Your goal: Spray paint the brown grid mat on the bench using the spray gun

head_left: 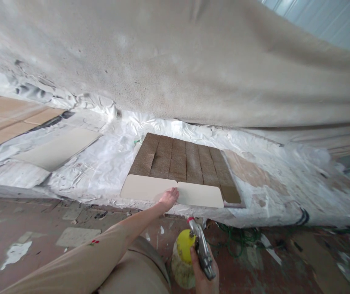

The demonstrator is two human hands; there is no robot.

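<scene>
Two cream panels with rounded corners, a left one (147, 188) and a right one (201, 194), lie end to end along the front edge of a block of brown textured strips (178, 159). My left hand (169, 198) rests where the panels meet, its fingers together at the seam; whether it grips an edge is too small to tell. Lower down, my right hand (205, 269) is wrapped round a metal spray gun (203, 249) with a yellow-lidded cup (184, 245). The gun's red-ringed nozzle points up toward the panels' front edge.
White plastic sheeting (101, 175) covers the long work surface. A pale sheet (60, 147) and tan boards (9, 116) lie at the left. Beige cloth (193, 61) hangs behind. A green hose (236, 241) lies under the front edge, over a floor with scraps.
</scene>
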